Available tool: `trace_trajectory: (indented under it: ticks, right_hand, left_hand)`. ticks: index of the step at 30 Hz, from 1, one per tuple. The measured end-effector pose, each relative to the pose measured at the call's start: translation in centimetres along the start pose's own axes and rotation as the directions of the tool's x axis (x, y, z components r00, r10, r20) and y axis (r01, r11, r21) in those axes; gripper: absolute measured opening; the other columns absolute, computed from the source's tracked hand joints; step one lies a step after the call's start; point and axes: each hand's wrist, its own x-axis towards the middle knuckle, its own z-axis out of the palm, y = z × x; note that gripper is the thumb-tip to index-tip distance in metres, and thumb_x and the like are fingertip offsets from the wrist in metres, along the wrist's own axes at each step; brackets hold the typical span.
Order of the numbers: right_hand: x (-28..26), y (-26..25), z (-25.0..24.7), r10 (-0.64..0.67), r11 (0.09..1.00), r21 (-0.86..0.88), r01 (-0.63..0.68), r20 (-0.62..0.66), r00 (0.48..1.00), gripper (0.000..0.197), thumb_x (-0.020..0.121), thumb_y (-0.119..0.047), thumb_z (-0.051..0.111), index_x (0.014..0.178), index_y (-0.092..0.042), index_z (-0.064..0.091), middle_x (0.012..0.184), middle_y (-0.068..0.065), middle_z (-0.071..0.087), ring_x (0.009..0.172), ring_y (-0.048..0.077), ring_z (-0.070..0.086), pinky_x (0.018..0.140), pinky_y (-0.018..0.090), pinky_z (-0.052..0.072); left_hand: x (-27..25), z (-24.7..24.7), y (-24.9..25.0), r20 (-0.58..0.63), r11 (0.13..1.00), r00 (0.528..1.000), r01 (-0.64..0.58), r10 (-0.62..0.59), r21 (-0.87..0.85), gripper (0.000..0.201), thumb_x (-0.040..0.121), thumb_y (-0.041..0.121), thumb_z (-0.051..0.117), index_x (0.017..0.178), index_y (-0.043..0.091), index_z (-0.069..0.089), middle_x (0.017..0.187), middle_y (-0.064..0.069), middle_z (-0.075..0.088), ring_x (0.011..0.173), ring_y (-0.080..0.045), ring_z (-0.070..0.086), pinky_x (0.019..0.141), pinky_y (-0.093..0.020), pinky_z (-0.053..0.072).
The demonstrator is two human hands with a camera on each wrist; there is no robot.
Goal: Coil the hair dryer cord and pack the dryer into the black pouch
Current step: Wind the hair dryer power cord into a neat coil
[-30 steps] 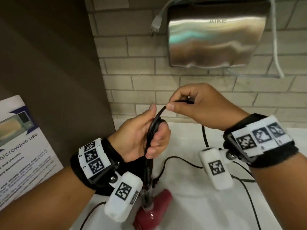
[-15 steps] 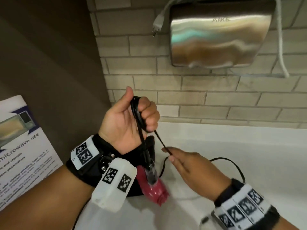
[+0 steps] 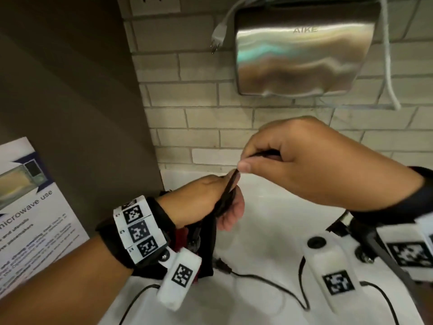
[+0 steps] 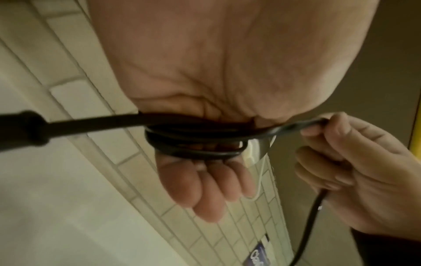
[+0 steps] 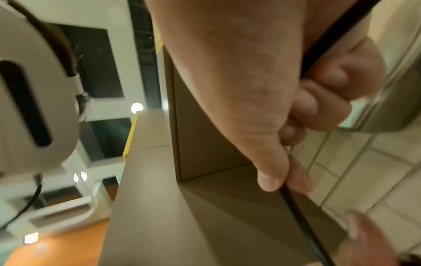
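Nearest, slack black cord (image 3: 269,279) trailing over the white counter (image 3: 257,231). Just above, left hand (image 3: 206,202) curled round several coiled loops of that cord (loops plain in the left wrist view), red hair dryer (image 3: 185,235) mostly hidden beneath the wrist. Slightly higher, right hand (image 3: 304,160) closed, thumb and fingers (image 5: 271,172) pinching the strand that runs down to the coil. Farther back, brick wall (image 3: 187,95), steel hand dryer (image 3: 302,55).

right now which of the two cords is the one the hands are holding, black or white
The black cord: right hand pinches it while left hand holds its loops. The white cord hangs untouched beside the wall dryer.
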Motion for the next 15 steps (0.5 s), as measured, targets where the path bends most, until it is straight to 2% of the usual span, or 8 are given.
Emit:
trace_trajectory:
  ticks: [1, 3, 5, 6, 8, 10, 12, 15]
  right_hand:
    - [0.6, 0.2, 0.0, -0.012, 1.0, 0.028, 0.013, -0.022, 1.0, 0.027, 0.085, -0.052, 0.059, 0.086, -0.033, 0.078, 0.075, -0.01, 0.072, 0.069, 0.009, 0.066, 0.065, 0.034, 0.056]
    - [1.7, 1.7, 0.5, 0.004, 0.996, 0.085, 0.005, -0.104, 0.995, 0.023, 0.086, -0.048, 0.065, 0.086, -0.029, 0.078, 0.075, -0.009, 0.071, 0.069, 0.009, 0.065, 0.062, 0.029, 0.053]
    - [2.5, 4.1, 1.9, 0.095, 0.975, 0.216, -0.058, -0.165, 0.982, 0.021, 0.087, -0.043, 0.07, 0.083, -0.024, 0.076, 0.07, -0.008, 0.067, 0.06, 0.008, 0.059, 0.056, 0.024, 0.046]
    - [2.6, 5.2, 2.9, 0.137, 0.954, 0.288, -0.083, -0.171, 0.976, 0.021, 0.088, -0.041, 0.071, 0.081, -0.021, 0.074, 0.067, -0.009, 0.063, 0.055, 0.005, 0.054, 0.055, 0.02, 0.042]
    - [2.6, 6.7, 5.2, 0.166, 0.919, 0.382, -0.098, -0.149, 0.975, 0.023, 0.092, -0.036, 0.069, 0.082, -0.015, 0.071, 0.067, -0.01, 0.057, 0.054, -0.001, 0.048, 0.058, 0.014, 0.038]
    - [2.2, 7.3, 7.3, 0.186, 0.894, 0.434, -0.114, -0.127, 0.974, 0.023, 0.097, -0.032, 0.062, 0.084, -0.014, 0.07, 0.064, -0.012, 0.055, 0.055, -0.002, 0.047, 0.058, 0.011, 0.037]
    - [1.4, 7.6, 9.1, 0.222, 0.881, 0.452, -0.139, -0.135, 0.966, 0.023, 0.101, -0.033, 0.054, 0.086, -0.024, 0.068, 0.062, -0.008, 0.054, 0.055, 0.003, 0.047, 0.057, 0.016, 0.04]
    - [-0.7, 8.1, 11.8, 0.261, 0.887, 0.416, -0.199, -0.099, 0.96, 0.023, 0.104, -0.041, 0.044, 0.093, -0.031, 0.062, 0.07, 0.013, 0.058, 0.066, 0.026, 0.056, 0.064, 0.037, 0.049]
  left_hand:
    - [0.0, 0.2, 0.2, 0.062, 0.998, 0.998, 0.02, -0.016, -0.056, 0.084, 0.093, 0.069, 0.02, 0.07, 0.002, 0.064, 0.061, -0.013, 0.062, 0.055, -0.026, 0.058, 0.059, -0.035, 0.048]
    - [-0.2, -0.1, 0.4, 0.18, 0.954, 0.982, 0.005, 0.052, -0.3, 0.088, 0.092, 0.073, 0.015, 0.061, 0.002, 0.056, 0.052, -0.011, 0.049, 0.043, -0.024, 0.047, 0.048, -0.033, 0.036]
    - [-0.6, -0.8, 0.8, 0.231, 0.805, 0.959, 0.005, 0.164, -0.593, 0.079, 0.095, 0.067, 0.019, 0.056, 0.004, 0.047, 0.049, -0.008, 0.034, 0.037, -0.02, 0.033, 0.041, -0.031, 0.024]
    - [-0.8, -1.0, 1.0, 0.255, 0.729, 0.942, 0.018, 0.217, -0.685, 0.073, 0.097, 0.063, 0.023, 0.055, 0.007, 0.042, 0.049, -0.007, 0.029, 0.037, -0.019, 0.028, 0.038, -0.03, 0.02]
    - [-1.2, -1.0, 1.7, 0.309, 0.64, 0.903, 0.051, 0.298, -0.766, 0.06, 0.098, 0.052, 0.034, 0.055, 0.01, 0.036, 0.051, -0.006, 0.024, 0.038, -0.017, 0.023, 0.037, -0.03, 0.015]
    - [-1.3, -0.8, 2.2, 0.318, 0.601, 0.878, 0.045, 0.358, -0.798, 0.052, 0.099, 0.04, 0.039, 0.056, 0.011, 0.034, 0.051, -0.004, 0.026, 0.038, -0.015, 0.024, 0.037, -0.029, 0.016]
    - [-1.1, -0.9, 2.5, 0.258, 0.551, 0.886, 0.003, 0.386, -0.835, 0.049, 0.099, 0.035, 0.037, 0.055, 0.013, 0.034, 0.051, -0.003, 0.025, 0.038, -0.014, 0.026, 0.037, -0.027, 0.021]
    - [-0.7, -1.9, 2.7, 0.159, 0.544, 0.913, -0.079, 0.377, -0.835, 0.051, 0.101, 0.038, 0.032, 0.056, 0.014, 0.032, 0.052, -0.003, 0.025, 0.04, -0.015, 0.025, 0.038, -0.028, 0.022]
